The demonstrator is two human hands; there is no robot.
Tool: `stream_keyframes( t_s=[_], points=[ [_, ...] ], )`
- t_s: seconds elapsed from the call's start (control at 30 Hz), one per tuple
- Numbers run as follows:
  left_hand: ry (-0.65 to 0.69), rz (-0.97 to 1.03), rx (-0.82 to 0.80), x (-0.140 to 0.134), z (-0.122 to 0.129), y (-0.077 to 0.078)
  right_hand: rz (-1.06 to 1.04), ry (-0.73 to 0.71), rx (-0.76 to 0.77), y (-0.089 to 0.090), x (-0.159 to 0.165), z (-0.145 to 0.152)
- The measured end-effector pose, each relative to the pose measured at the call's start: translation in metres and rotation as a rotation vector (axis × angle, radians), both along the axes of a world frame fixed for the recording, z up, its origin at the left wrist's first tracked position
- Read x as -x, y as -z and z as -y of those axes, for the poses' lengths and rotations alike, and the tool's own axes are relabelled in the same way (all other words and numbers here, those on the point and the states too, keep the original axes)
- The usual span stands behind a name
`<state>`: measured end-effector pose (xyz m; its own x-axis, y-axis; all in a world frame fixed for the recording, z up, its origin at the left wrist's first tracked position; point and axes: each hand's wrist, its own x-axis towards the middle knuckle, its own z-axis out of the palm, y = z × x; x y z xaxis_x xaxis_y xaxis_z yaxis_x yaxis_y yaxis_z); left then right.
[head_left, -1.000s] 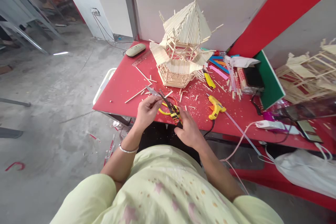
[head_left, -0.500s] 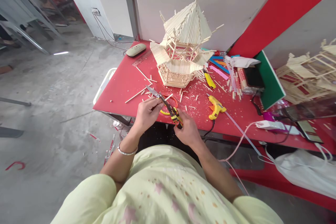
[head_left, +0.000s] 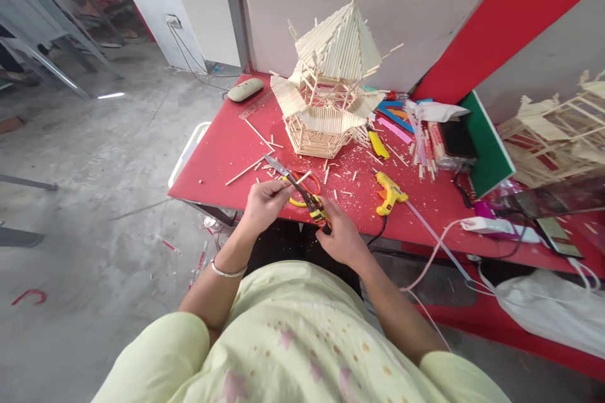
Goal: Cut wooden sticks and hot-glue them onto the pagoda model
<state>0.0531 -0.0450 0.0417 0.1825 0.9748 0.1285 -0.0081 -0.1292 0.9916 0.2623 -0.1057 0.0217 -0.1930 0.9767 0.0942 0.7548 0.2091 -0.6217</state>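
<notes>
My left hand pinches a short thin wooden stick, whose pale end sticks out past the jaws of the tool beside it. My right hand is wrapped round pliers with dark jaws and yellow-and-black grips; the jaws lie across the stick close to my left fingertips. Just beyond, on the red table, lie scissors with red and yellow handle loops, partly covered by my left hand and the pliers. Behind them stands a pagoda model built of wooden sticks.
Stick offcuts are scattered across the tabletop. A yellow glue gun and a yellow utility knife lie to the right. An eyeglass case sits at the back left. Cables and a power strip run along the right, near another stick model.
My right hand and the pliers' grips have shifted very slightly to the right. The left hand still pinches the stick in nearly the same place.
</notes>
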Motion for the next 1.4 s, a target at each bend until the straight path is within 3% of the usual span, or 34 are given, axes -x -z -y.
stream_keyframes(
  t_s=[0.17,0.4,0.6,0.77,1.0,1.23,1.4],
  points=[
    [0.040,0.099,0.120,-0.002,0.001,0.008,0.051,0.040,-0.062,0.003,-0.001,0.003],
    [-0.034,0.156,0.155,-0.009,-0.004,0.013,0.113,0.068,-0.035,0.003,-0.002,0.002],
    [-0.115,-0.108,-0.172,-0.009,-0.001,-0.004,0.037,0.032,0.046,0.001,0.006,0.004],
    [-0.237,-0.307,-0.386,-0.012,0.005,-0.001,-0.003,0.046,0.053,0.001,0.010,0.007],
    [-0.284,-0.381,-0.487,-0.016,0.008,0.010,0.005,0.095,0.075,0.002,0.013,0.009],
    [-0.310,-0.486,-0.673,-0.015,-0.003,0.015,-0.196,0.021,0.122,-0.010,0.019,0.007],
    [-0.286,-0.586,-0.733,-0.011,-0.007,0.015,-0.234,0.056,0.147,-0.013,0.022,0.006]
  ],
)
